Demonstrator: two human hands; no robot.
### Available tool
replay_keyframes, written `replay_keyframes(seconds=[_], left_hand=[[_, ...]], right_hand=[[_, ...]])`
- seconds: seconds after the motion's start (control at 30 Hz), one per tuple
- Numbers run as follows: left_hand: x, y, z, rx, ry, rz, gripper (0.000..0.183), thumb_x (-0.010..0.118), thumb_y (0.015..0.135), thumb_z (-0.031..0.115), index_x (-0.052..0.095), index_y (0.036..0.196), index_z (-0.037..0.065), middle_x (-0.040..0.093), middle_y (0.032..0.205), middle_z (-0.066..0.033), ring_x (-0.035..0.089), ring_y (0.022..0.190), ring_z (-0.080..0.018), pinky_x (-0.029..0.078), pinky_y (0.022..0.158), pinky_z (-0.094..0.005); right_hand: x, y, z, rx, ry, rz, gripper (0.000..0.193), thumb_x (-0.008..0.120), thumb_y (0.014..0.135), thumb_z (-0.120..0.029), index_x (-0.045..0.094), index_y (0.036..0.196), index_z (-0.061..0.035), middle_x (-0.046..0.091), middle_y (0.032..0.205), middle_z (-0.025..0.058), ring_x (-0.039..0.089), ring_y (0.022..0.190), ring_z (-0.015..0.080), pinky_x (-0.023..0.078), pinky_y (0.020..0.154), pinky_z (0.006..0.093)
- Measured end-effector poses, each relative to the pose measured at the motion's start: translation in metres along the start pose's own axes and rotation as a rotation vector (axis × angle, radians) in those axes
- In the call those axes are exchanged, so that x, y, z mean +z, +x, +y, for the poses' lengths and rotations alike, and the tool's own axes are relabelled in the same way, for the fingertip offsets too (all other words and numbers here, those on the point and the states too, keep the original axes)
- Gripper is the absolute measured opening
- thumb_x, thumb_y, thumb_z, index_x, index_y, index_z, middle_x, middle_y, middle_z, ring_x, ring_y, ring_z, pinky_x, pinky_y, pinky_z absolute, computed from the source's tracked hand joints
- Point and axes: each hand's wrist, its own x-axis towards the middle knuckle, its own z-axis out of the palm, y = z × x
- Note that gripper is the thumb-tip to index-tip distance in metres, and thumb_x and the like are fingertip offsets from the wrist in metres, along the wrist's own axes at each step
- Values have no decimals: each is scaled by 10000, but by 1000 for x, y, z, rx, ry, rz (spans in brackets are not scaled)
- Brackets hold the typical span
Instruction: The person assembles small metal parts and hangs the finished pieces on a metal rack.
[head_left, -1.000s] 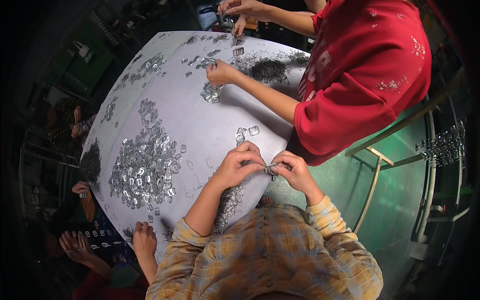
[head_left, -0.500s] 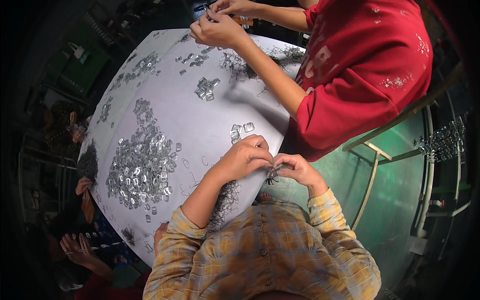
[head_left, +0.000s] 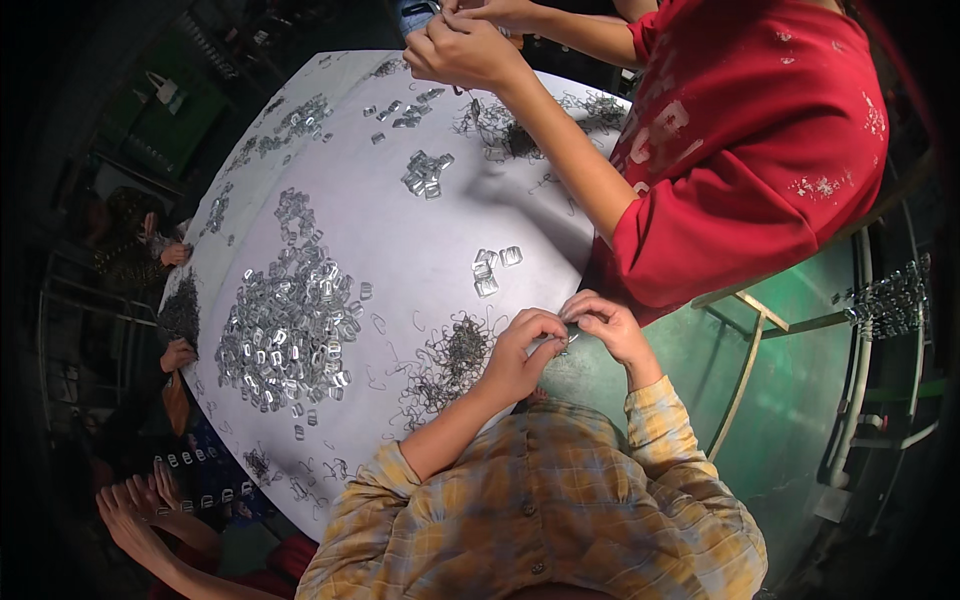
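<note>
My left hand (head_left: 527, 352) and my right hand (head_left: 612, 328) meet just off the table's near right edge. Both are closed in a pinch, fingertips almost touching. Something thin and shiny shows between them, too small and covered to name. Beside my left hand lies a tangled heap of thin, dark wire hooks (head_left: 466, 345), spreading toward my forearm. Beyond my hands rests a small group of flat silver metal buckles (head_left: 485, 268). Farther left, a large pile of the same buckles (head_left: 285, 335) covers part of the white tabletop (head_left: 400, 255).
A co-worker in a red top (head_left: 750, 160) stands at the right, hands raised over the table. More wire hooks (head_left: 520, 138) lie near that person's arm. Other people's hands (head_left: 140, 510) show along the left side. A metal frame (head_left: 745, 370) stands on the green floor.
My hands have shifted slightly right, and my left forearm no longer covers the hook heap. The dark wires hanging under my fingers are no longer seen. At lower left, another person's hands moved.
</note>
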Motion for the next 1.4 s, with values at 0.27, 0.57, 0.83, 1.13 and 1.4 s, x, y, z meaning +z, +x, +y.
replay_keyframes(seconds=[0.27, 0.57, 0.83, 1.13, 1.4], left_hand=[[1, -7, 7, -194, -7, -54, 69, 545, 849, 12, 566, 914, 1, 636, 864, -64, 579, 774, -117, 459, 743, -262], [-2, -12, -2, -190, -35, -24, 87, 558, 850, 44, 561, 922, -4, 616, 814, -53, 569, 774, -114, 453, 728, -259], [0, 7, 3, -228, -92, 56, 61, 587, 848, 57, 573, 881, 8, 592, 775, -2, 519, 704, -52, 429, 650, -203], [8, 11, -2, -248, -177, -5, 107, 604, 837, 66, 607, 910, -13, 631, 766, -24, 559, 688, -69, 455, 641, -215], [-6, 11, -1, -336, -246, -145, 106, 607, 832, 25, 617, 925, -26, 639, 805, -28, 579, 741, -58, 469, 677, -201]], right_hand=[[37, 97, 51, -128, -885, 243, 336, 701, 724, -153, 605, 1007, 1, 557, 859, 147, 574, 804, 285, 452, 740, 370], [22, 80, 32, 100, -407, 195, 190, 689, 686, -35, 522, 774, -19, 508, 642, 26, 524, 594, 120, 414, 546, 276], [-1, 2, -50, 101, -261, 108, 122, 654, 790, -77, 600, 868, -1, 517, 757, -13, 427, 648, 69, 367, 594, 222], [4, -16, -93, 31, -624, -18, 117, 622, 771, -35, 587, 875, 6, 565, 760, 126, 575, 694, 286, 441, 617, 366], [3, -8, -103, -61, -720, -147, 119, 643, 730, -30, 599, 831, 16, 571, 753, 150, 565, 718, 345, 445, 617, 400]])
